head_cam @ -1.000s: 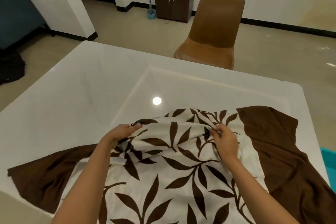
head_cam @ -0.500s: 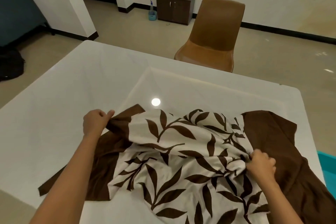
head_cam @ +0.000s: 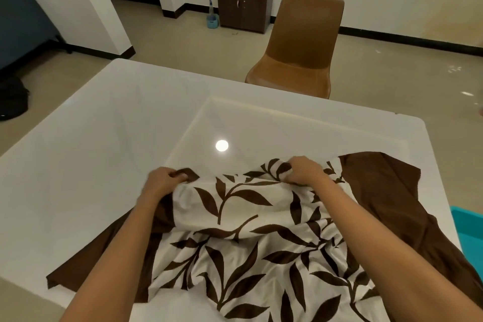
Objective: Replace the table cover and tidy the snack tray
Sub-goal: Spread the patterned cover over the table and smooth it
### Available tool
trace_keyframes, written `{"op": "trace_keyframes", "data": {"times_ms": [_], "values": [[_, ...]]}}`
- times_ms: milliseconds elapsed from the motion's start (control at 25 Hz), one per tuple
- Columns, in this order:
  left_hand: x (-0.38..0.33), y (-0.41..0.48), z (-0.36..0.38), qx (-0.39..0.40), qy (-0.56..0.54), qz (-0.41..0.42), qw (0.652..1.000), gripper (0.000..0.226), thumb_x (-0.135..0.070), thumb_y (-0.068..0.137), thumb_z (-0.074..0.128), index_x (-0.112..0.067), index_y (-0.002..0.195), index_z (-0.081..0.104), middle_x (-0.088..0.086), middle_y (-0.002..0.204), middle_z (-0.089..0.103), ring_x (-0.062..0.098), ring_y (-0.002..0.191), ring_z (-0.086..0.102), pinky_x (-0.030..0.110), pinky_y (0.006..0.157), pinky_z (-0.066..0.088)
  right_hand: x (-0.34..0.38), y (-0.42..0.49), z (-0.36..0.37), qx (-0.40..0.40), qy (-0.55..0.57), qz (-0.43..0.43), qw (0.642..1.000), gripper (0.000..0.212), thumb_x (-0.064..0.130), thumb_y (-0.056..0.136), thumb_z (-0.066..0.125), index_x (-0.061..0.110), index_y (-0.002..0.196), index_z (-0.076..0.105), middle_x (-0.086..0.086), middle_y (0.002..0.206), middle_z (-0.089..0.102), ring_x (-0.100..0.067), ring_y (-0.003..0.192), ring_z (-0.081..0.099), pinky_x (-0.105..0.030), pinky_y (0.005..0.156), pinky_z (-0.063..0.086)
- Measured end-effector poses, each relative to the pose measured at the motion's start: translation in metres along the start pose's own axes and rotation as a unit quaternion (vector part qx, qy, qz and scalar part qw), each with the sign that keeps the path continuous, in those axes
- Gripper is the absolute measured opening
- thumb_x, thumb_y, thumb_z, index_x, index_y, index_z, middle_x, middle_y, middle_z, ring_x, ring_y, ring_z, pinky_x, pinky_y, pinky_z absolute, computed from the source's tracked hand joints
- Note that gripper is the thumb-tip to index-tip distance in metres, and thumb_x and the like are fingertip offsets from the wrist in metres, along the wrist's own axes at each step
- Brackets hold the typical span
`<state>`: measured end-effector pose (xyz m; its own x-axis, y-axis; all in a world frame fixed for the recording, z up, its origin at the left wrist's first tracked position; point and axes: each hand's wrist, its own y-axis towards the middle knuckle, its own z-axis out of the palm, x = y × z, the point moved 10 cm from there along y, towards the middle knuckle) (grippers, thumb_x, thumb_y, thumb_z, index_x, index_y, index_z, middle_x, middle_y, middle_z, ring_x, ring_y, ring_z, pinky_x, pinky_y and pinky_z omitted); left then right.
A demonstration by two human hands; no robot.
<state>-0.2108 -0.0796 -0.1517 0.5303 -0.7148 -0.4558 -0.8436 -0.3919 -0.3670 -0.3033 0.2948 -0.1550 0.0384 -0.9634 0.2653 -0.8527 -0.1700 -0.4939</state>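
A white table cover printed with brown leaves and edged in plain brown lies rumpled on the near half of the white table. My left hand grips a brown corner of the cover at its far left. My right hand grips a bunched fold of the leaf-printed part at its far edge. Both hands hold the cloth close to the tabletop. The cover's brown border spreads out to the right and trails off the near left. No snack tray is in view.
A tan chair stands at the table's far side. Behind it are a dark wooden cabinet and a small blue holder with a brush. A teal object shows at the right edge. A dark bag lies on the floor at left.
My right hand has let go of the cloth near the right side and taken hold of its far edge further forward. My left hand moved right and forward with the brown corner.
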Motion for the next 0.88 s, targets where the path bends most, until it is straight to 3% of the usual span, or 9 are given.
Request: {"op": "trace_keyframes", "data": {"times_ms": [120, 240, 280, 360, 480, 560, 640, 720, 880], "values": [[0.049, -0.017, -0.093, -0.277, -0.096, -0.085, 0.952, 0.038, -0.037, 0.094, 0.052, -0.007, 0.111, 0.066, 0.022, 0.114, 0.065, 0.041, 0.106, 0.058, 0.043, 0.087, 0.045, -0.024, -0.013, -0.075, -0.242, 0.212, 0.021, 0.947, 0.028, 0.017, 0.087, 0.055, 0.007, 0.113, 0.063, -0.017, 0.112, 0.066, -0.036, 0.103, 0.060, -0.036, 0.083, 0.047], [0.099, -0.029, -0.139, -0.402, -0.242, -0.152, 0.870, 0.042, -0.035, 0.096, 0.048, 0.001, 0.113, 0.061, 0.025, 0.117, 0.062, 0.040, 0.111, 0.056, 0.042, 0.094, 0.044, -0.058, -0.036, -0.128, -0.411, 0.342, 0.044, 0.844, 0.016, 0.013, 0.087, 0.052, 0.002, 0.098, 0.058, -0.019, 0.096, 0.064, -0.038, 0.094, 0.060, -0.034, 0.073, 0.042], [0.106, -0.028, -0.141, -0.409, -0.292, -0.157, 0.850, 0.044, -0.036, 0.095, 0.048, 0.001, 0.118, 0.057, 0.024, 0.120, 0.061, 0.037, 0.113, 0.056, 0.038, 0.096, 0.043, -0.061, -0.033, -0.132, -0.411, 0.365, 0.040, 0.835, 0.016, 0.013, 0.088, 0.053, 0.003, 0.100, 0.057, -0.018, 0.097, 0.063, -0.038, 0.095, 0.059, -0.034, 0.074, 0.043], [0.102, -0.022, -0.135, -0.385, -0.348, -0.133, 0.845, 0.050, -0.041, 0.095, 0.047, -0.006, 0.129, 0.046, 0.019, 0.127, 0.058, 0.033, 0.117, 0.055, 0.036, 0.099, 0.041, -0.050, -0.016, -0.123, -0.347, 0.359, 0.027, 0.866, 0.030, 0.014, 0.089, 0.056, 0.003, 0.116, 0.052, -0.018, 0.112, 0.060, -0.036, 0.105, 0.056, -0.036, 0.082, 0.045], [0.102, -0.014, -0.099, -0.295, -0.260, -0.122, 0.911, 0.057, -0.035, 0.098, 0.045, -0.004, 0.143, 0.029, 0.024, 0.141, 0.044, 0.039, 0.131, 0.042, 0.043, 0.109, 0.032, -0.040, -0.008, -0.088, -0.277, 0.265, 0.034, 0.923, 0.067, 0.019, 0.087, 0.063, 0.002, 0.143, 0.030, -0.024, 0.146, 0.033, -0.039, 0.134, 0.034, -0.042, 0.107, 0.034], [0.127, -0.021, -0.058, -0.207, -0.166, -0.200, 0.943, 0.067, -0.034, 0.097, 0.048, 0.000, 0.148, 0.019, 0.027, 0.149, 0.031, 0.045, 0.138, 0.027, 0.051, 0.114, 0.023, -0.021, -0.015, -0.060, -0.263, 0.210, -0.009, 0.942, 0.080, 0.029, 0.087, 0.064, 0.007, 0.150, 0.019, -0.023, 0.156, 0.012, -0.036, 0.145, 0.013, -0.045, 0.117, 0.021], [0.142, -0.035, -0.018, -0.127, -0.108, -0.237, 0.957, 0.081, -0.046, 0.095, 0.047, -0.002, 0.151, 0.009, 0.025, 0.156, 0.014, 0.046, 0.144, 0.008, 0.055, 0.116, 0.008, 0.017, -0.023, -0.017, -0.203, 0.137, -0.121, 0.962, 0.085, 0.046, 0.087, 0.061, 0.021, 0.153, 0.014, -0.012, 0.161, -0.001, -0.030, 0.149, -0.001, -0.046, 0.118, 0.012], [0.140, -0.046, 0.011, -0.099, -0.041, -0.182, 0.977, 0.092, -0.062, 0.091, 0.041, -0.007, 0.153, 0.001, 0.020, 0.160, -0.001, 0.042, 0.146, -0.004, 0.054, 0.117, -0.002, 0.046, -0.028, 0.037, -0.117, -0.004, -0.201, 0.972, 0.090, 0.066, 0.084, 0.050, 0.036, 0.152, 0.001, -0.006, 0.161, -0.011, -0.033, 0.148, -0.009, -0.052, 0.118, 0.002], [0.169, -0.060, 0.006, -0.102, 0.039, -0.190, 0.976, 0.107, -0.082, 0.077, 0.033, -0.016, 0.153, -0.004, 0.008, 0.162, -0.006, 0.034, 0.148, -0.006, 0.057, 0.116, -0.005, 0.020, -0.016, 0.083, -0.044, -0.108, -0.131, 0.985, 0.107, 0.093, 0.064, 0.034, 0.047, 0.145, -0.017, -0.001, 0.159, -0.022, -0.037, 0.145, -0.019, -0.061, 0.113, -0.014]]}}
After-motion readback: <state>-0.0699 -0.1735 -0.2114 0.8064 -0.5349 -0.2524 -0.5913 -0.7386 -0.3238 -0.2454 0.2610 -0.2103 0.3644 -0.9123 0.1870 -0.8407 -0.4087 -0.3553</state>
